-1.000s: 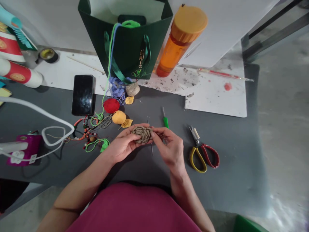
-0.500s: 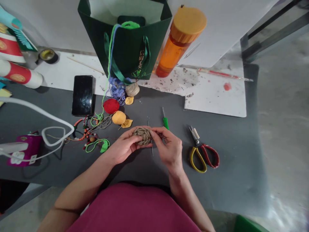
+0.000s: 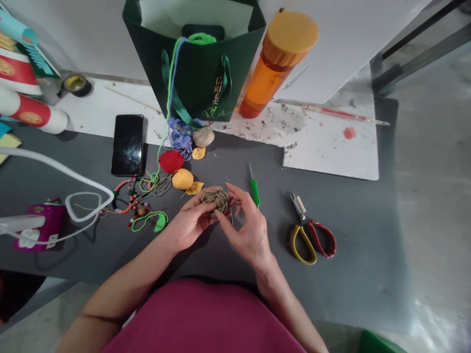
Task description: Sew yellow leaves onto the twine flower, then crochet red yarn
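A small round piece of brown-beige knotted cord (image 3: 216,200) is held over the dark grey table (image 3: 353,215). My left hand (image 3: 191,221) grips it from the left, thumb and fingers closed on its edge. My right hand (image 3: 246,226) sits just right of it, fingers pinched at its lower right edge, with a thin metal needle (image 3: 231,212) running beside the fingers. A green-handled crochet hook (image 3: 253,189) lies just beyond my right hand.
Yellow-and-red scissors (image 3: 309,233) lie to the right. Behind are a green gift bag (image 3: 195,63), orange bottle (image 3: 275,61), black phone (image 3: 127,144), red and yellow yarn balls (image 3: 176,169), beads and green cord (image 3: 145,211). White cable and pink box (image 3: 37,228) are left.
My right hand has shifted down and left along the cord piece, its fingers now at the lower right edge. The piece has turned slightly and looks more compact. My left hand keeps its grip.
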Demonstrator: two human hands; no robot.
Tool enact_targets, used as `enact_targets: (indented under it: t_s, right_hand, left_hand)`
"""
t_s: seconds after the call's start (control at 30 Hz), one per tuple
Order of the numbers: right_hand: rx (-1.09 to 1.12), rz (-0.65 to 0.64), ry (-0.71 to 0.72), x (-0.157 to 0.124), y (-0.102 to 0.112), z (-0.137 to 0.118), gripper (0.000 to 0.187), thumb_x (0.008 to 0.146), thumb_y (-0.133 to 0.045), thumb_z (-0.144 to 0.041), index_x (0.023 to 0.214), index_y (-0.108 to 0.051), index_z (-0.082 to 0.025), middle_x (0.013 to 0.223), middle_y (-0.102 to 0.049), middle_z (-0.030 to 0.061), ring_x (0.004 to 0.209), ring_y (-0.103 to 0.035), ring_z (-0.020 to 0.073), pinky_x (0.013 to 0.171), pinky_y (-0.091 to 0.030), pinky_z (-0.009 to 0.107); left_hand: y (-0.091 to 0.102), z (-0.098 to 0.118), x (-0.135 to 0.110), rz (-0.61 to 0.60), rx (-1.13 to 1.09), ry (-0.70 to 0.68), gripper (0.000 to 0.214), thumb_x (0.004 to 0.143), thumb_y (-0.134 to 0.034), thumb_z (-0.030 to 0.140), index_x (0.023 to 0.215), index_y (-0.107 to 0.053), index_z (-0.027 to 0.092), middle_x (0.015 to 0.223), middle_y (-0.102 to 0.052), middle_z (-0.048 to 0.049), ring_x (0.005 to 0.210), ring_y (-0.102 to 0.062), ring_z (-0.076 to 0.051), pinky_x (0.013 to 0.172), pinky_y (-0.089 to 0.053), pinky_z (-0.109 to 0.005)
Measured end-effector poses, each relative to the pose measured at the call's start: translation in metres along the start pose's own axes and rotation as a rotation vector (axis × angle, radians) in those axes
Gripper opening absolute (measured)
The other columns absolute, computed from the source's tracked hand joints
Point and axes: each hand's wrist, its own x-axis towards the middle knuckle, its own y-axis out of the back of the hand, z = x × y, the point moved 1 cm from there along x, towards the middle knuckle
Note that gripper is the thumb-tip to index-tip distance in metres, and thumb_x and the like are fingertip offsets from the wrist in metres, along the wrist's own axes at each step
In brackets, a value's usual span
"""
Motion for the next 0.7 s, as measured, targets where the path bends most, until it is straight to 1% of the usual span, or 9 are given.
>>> enact_targets:
  t_s: [0.1, 0.2, 0.33, 0.43, 0.5, 0.53, 0.63, 0.7]
  right_hand:
    - [0.047, 0.051, -0.040, -0.002, -0.005, 0.001, 0.041, 0.088, -0.062, -0.022, 0.129, -0.061, -0.024, 0.109, -0.076, 0.0087, 0.087, -0.073, 0.0212, 0.069, -0.064, 0.036]
    - [0.074, 0.084, -0.066, -0.002, -0.006, 0.002, 0.039, 0.087, -0.062, -0.020, 0.125, -0.063, -0.023, 0.104, -0.076, 0.0076, 0.089, -0.074, 0.0204, 0.068, -0.064, 0.034]
    - [0.096, 0.094, -0.119, 0.000, -0.003, 0.005, 0.040, 0.083, -0.062, -0.018, 0.123, -0.063, -0.023, 0.095, -0.075, 0.0038, 0.075, -0.070, 0.0158, 0.068, -0.063, 0.031]
    - [0.103, 0.081, -0.138, 0.002, 0.002, 0.007, 0.041, 0.081, -0.062, -0.018, 0.122, -0.063, -0.023, 0.090, -0.074, 0.0014, 0.069, -0.067, 0.0142, 0.068, -0.062, 0.031]
    - [0.095, 0.062, -0.135, 0.002, 0.005, 0.008, 0.042, 0.080, -0.063, -0.018, 0.122, -0.063, -0.023, 0.091, -0.074, 0.0012, 0.068, -0.065, 0.0138, 0.068, -0.061, 0.031]
    - [0.092, 0.051, -0.131, 0.002, 0.006, 0.009, 0.043, 0.080, -0.063, -0.018, 0.122, -0.063, -0.023, 0.091, -0.074, 0.0013, 0.068, -0.065, 0.0137, 0.068, -0.060, 0.032]
    - [0.104, 0.016, -0.122, 0.002, 0.007, 0.009, 0.045, 0.079, -0.064, -0.018, 0.123, -0.063, -0.024, 0.093, -0.075, 0.0017, 0.070, -0.065, 0.0139, 0.068, -0.060, 0.032]
    - [0.137, 0.013, -0.134, 0.002, 0.006, 0.010, 0.043, 0.080, -0.065, -0.020, 0.123, -0.063, -0.025, 0.094, -0.075, 0.0019, 0.072, -0.066, 0.0145, 0.069, -0.060, 0.032]
  left_hand:
    - [-0.002, -0.004, -0.001, 0.002, 0.027, -0.017, 0.028, 0.079, -0.071, 0.009, 0.104, -0.073, 0.020, 0.103, -0.077, -0.0036, 0.100, -0.072, -0.018, 0.095, -0.054, -0.030]
    - [-0.004, -0.009, -0.003, 0.000, 0.028, -0.039, 0.028, 0.078, -0.074, 0.011, 0.103, -0.073, 0.021, 0.103, -0.077, -0.0017, 0.100, -0.071, -0.016, 0.095, -0.052, -0.028]
    - [-0.004, -0.010, -0.003, -0.003, 0.042, -0.021, 0.031, 0.076, -0.078, 0.014, 0.106, -0.074, 0.023, 0.105, -0.077, -0.0007, 0.098, -0.070, -0.016, 0.093, -0.052, -0.028]
    - [-0.001, -0.004, -0.002, -0.026, 0.095, 0.023, 0.029, 0.079, -0.079, 0.027, 0.107, -0.076, 0.021, 0.106, -0.078, -0.0042, 0.097, -0.070, -0.017, 0.089, -0.053, -0.028]
    - [0.001, 0.001, -0.001, -0.039, 0.178, 0.000, 0.031, 0.079, -0.081, 0.033, 0.105, -0.077, 0.019, 0.105, -0.078, -0.0056, 0.094, -0.069, -0.017, 0.086, -0.052, -0.028]
    - [0.002, 0.004, 0.000, -0.042, 0.226, -0.027, 0.032, 0.076, -0.084, 0.033, 0.104, -0.077, 0.018, 0.104, -0.078, -0.0055, 0.093, -0.069, -0.016, 0.086, -0.052, -0.027]
    - [0.004, 0.007, 0.001, -0.019, 0.335, -0.093, 0.034, 0.066, -0.091, 0.024, 0.097, -0.077, 0.018, 0.097, -0.078, -0.0034, 0.087, -0.068, -0.014, 0.086, -0.052, -0.027]
    - [0.004, 0.007, 0.001, 0.011, 0.367, -0.110, 0.032, 0.064, -0.092, 0.022, 0.091, -0.076, 0.017, 0.091, -0.077, -0.0027, 0.083, -0.067, -0.014, 0.083, -0.052, -0.028]
